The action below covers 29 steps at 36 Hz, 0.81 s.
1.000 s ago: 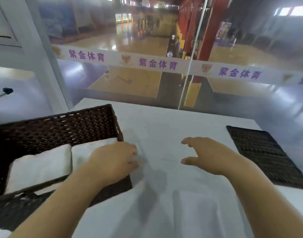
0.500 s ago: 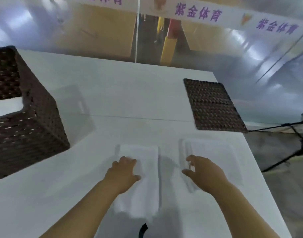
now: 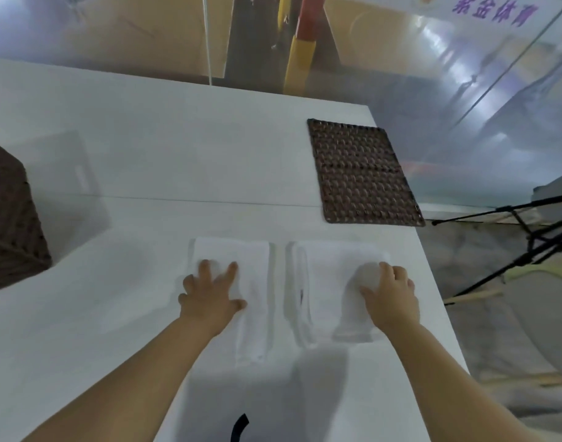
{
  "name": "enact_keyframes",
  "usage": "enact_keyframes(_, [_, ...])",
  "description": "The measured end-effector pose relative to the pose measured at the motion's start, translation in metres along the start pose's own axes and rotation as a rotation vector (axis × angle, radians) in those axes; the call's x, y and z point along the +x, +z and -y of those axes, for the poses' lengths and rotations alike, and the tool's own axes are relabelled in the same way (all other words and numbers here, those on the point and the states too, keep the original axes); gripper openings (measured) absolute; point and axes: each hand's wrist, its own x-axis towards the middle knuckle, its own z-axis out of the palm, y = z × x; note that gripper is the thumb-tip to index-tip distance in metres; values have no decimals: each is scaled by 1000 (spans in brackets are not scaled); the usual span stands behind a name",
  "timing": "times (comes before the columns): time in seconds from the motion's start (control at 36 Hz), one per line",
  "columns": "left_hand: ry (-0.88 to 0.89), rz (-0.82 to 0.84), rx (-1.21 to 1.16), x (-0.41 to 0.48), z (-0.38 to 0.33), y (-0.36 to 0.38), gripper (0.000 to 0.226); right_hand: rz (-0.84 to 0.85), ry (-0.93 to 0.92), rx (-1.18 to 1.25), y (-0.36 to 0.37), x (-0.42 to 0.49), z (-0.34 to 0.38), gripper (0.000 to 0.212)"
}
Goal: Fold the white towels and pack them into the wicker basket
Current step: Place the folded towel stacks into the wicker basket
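Two folded white towels lie side by side near the front of the white table [image 3: 177, 148]. My left hand [image 3: 211, 296] rests flat on the left towel [image 3: 255, 282], a narrow strip, with its fingers spread. My right hand [image 3: 392, 295] has its fingers curled over a raised bunch of the right towel [image 3: 324, 282] near that towel's right edge. The dark wicker basket [image 3: 8, 218] stands at the far left, cut off by the frame, and its inside is hidden.
A flat dark wicker panel [image 3: 362, 173] lies on the table behind the right towel. The table's right edge runs just beyond my right hand, with black tripod legs [image 3: 512, 250] past it. A black cable end [image 3: 239, 425] shows at the bottom.
My hands left the basket and came to the two towels at the table's near right. The left hand now lies spread on the left towel; the right hand has closed on the right towel.
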Motion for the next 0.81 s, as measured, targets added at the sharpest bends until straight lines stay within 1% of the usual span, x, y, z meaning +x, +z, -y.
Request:
enact_keyframes(0.08, [6,3,33,6,-10,-1,74,55,84,139,3,13,-3,72])
enact_keyframes(0.17, [17,6,56,11,-19,-1,72,166,176,316,9,21,-3,83])
enact_keyframes(0.28, [38,-8,34,14,-22,-2,60,246,210,390,12,25,-6,79])
enact_keyframes(0.33, [50,-33,3,12,-18,-3,56,286,192,425,14,23,-6,82])
enact_keyframes(0.42, [4,-37,-121,7,-9,-3,66,304,168,462,19,16,-2,91])
enact_keyframes(0.53, [-170,-53,-292,2,-1,-4,96,292,219,575,30,8,5,95])
enact_keyframes(0.56, [-202,-58,-309,2,1,-4,102,300,241,589,32,7,5,93])
enact_keyframes(0.58, [-229,-63,-331,3,2,-4,105,316,261,603,34,8,4,85])
enact_keyframes(0.64, [-273,-67,-424,4,5,-4,103,345,275,646,34,5,4,54])
enact_keyframes(0.67, [-290,-57,-477,4,7,-5,96,361,272,674,34,4,5,39])
enact_keyframes(0.69, [-301,-39,-516,4,8,-6,85,368,266,703,33,3,6,32])
enact_keyframes(0.75, [-273,-17,-562,2,13,-8,58,369,256,745,30,0,9,30])
enact_keyframes(0.78, [-258,-19,-590,1,15,-8,49,367,258,759,29,0,9,30])
enact_keyframes(0.81, [-250,-34,-634,0,17,-8,46,365,260,771,29,-1,10,29])
